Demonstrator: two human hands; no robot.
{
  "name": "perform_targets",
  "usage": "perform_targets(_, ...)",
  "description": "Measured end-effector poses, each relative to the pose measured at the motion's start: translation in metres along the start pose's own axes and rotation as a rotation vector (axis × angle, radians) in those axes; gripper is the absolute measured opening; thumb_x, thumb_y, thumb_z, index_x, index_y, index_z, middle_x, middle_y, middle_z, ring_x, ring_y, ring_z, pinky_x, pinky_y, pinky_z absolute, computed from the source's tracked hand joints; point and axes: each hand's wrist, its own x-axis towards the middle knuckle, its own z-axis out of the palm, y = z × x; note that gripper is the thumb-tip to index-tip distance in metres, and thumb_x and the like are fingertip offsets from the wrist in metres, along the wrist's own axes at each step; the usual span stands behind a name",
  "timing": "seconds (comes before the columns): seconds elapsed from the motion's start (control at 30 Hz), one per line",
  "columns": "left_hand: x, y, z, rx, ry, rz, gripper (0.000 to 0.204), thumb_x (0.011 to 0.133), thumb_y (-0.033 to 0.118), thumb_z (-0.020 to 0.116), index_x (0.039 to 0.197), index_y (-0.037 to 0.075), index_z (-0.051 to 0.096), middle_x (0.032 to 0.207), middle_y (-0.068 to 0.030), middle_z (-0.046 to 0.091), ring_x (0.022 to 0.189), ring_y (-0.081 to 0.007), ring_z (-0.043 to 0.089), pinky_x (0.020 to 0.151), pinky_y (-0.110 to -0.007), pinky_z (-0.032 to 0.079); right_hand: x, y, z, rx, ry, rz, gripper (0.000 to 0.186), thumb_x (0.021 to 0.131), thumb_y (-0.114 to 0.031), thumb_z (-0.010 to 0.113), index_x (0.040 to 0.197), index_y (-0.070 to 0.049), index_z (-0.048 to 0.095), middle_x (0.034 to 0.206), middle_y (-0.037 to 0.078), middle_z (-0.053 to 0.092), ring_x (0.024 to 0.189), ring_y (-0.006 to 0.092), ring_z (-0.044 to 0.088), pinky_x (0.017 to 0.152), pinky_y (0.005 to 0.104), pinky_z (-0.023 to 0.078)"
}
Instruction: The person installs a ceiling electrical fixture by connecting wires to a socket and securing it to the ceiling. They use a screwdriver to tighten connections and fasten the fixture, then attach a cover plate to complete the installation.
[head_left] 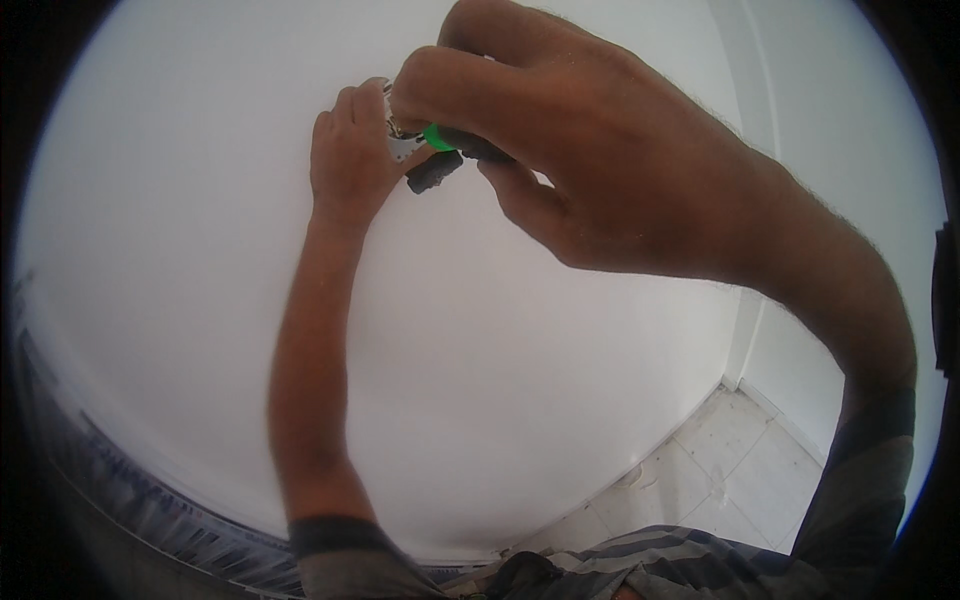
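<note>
My left hand is raised to the white wall, with its fingers closed along the edge of a small pale fitting that has metal-looking parts. Closer to me, my right hand is curled round a green-and-black handle, which looks like a screwdriver's. Its green end points at the fitting; the tip is hidden behind my fingers. Just below the green part, by my left thumb, shows a dark blocky piece. Whether it is joined to the fitting, I cannot tell. My right hand covers much of the fitting.
A smooth white wall fills most of the view. It meets another wall at a corner on the right. Pale floor tiles with dirt marks lie at the lower right. Along the lower left runs a dark, streaky strip.
</note>
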Motion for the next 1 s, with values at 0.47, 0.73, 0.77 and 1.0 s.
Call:
perform_targets(0.47,0.005,0.007,-0.012,0.031,-0.008,0.018,0.085,0.065,0.055,0.091,0.123,0.004,0.055,0.104,-0.01,0.065,0.088,-0.0271,0.064,0.076,-0.04,0.048,0.015,0.005,-0.046,0.062,-0.54,0.149,0.014,0.098,-0.003,0.06,0.112,0.0,0.058,0.073,0.015,0.062,0.069,0.0192,0.063,0.058,0.0293,0.054)
perform_targets(0.73,0.007,0.013,-0.011,-0.028,-0.013,-0.04,0.084,0.066,0.055,0.091,0.123,0.004,0.056,0.105,-0.0103,0.065,0.088,-0.0286,0.063,0.076,-0.041,0.048,-0.022,0.009,0.0,-0.098,0.091,0.04,0.028,0.089,-0.008,0.078,0.114,-0.001,0.069,0.096,0.019,0.073,0.086,0.0247,0.075,0.067,0.0312,0.062)
perform_targets(0.77,0.008,0.009,-0.009,-0.041,-0.058,-0.063,0.084,0.066,0.054,0.091,0.123,0.004,0.055,0.105,-0.0102,0.065,0.089,-0.0286,0.063,0.077,-0.041,0.048,-0.018,0.006,-0.003,-0.127,-0.023,0.116,0.029,0.088,-0.008,0.079,0.114,-0.001,0.069,0.099,0.019,0.072,0.088,0.0248,0.075,0.068,0.0312,0.062)
perform_targets(1.0,0.009,0.015,-0.017,-0.011,0.02,-0.027,0.082,0.066,0.052,0.092,0.123,0.005,0.055,0.106,-0.0095,0.065,0.092,-0.0282,0.063,0.079,-0.04,0.048,-0.022,0.008,-0.003,-0.185,-0.023,0.19,0.028,0.09,-0.014,0.078,0.113,-0.005,0.066,0.088,0.015,0.07,0.077,0.022,0.072,0.062,0.0296,0.058)
